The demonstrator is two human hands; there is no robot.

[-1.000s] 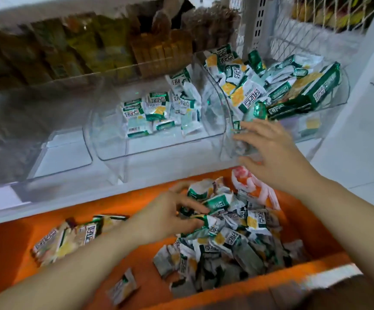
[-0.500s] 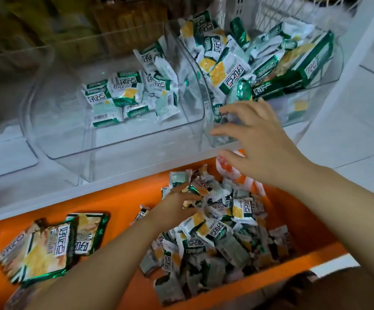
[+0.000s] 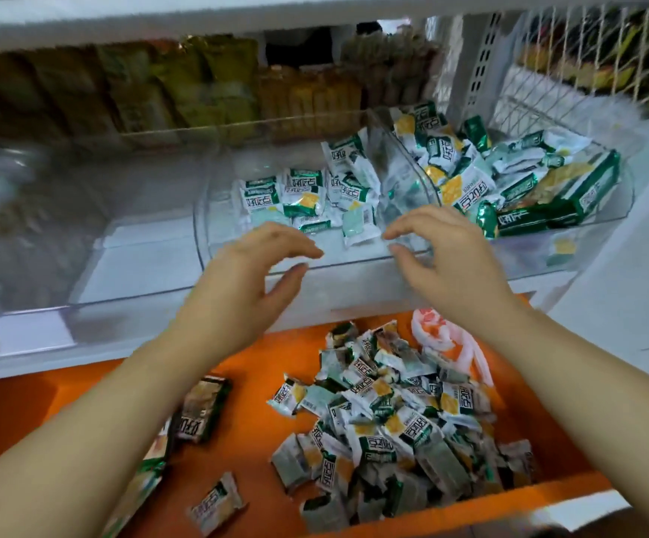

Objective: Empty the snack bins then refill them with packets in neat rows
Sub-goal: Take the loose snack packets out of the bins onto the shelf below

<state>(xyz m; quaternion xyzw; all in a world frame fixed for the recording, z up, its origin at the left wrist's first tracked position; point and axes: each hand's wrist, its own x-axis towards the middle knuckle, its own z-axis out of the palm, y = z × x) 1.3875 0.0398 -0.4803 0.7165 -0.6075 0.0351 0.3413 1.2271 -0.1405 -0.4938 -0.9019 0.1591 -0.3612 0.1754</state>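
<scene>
The left hand (image 3: 237,289) and right hand (image 3: 451,262) are both raised in front of a clear plastic bin (image 3: 346,262) on a white shelf, palms facing down. Each hand's fingers are loosely curved and spread, and neither has hold of anything. The fingertips point toward each other with a gap between them. They hover at the bin's front rim; whether they touch it cannot be told.

At the back of this middle bin lie a few small green, white and yellow snack packets (image 3: 307,196), some flat and some leaning on the right wall. Just beside it on the right, a second clear bin (image 3: 621,211) is heaped with the same kind of packets (image 3: 509,176), mixed with larger ones. Another clear bin (image 3: 121,266) sits to the left, blurred.

Below the shelf is an orange tray (image 3: 256,366). A loose pile of small packets (image 3: 392,417) lies on its right half, beneath the right forearm. A crumpled white and orange plastic bag (image 3: 443,339) touches the pile's far edge. Larger packets (image 3: 202,409) lie to the left, partly under the left forearm, and one single packet (image 3: 216,502) lies near the tray's front.
</scene>
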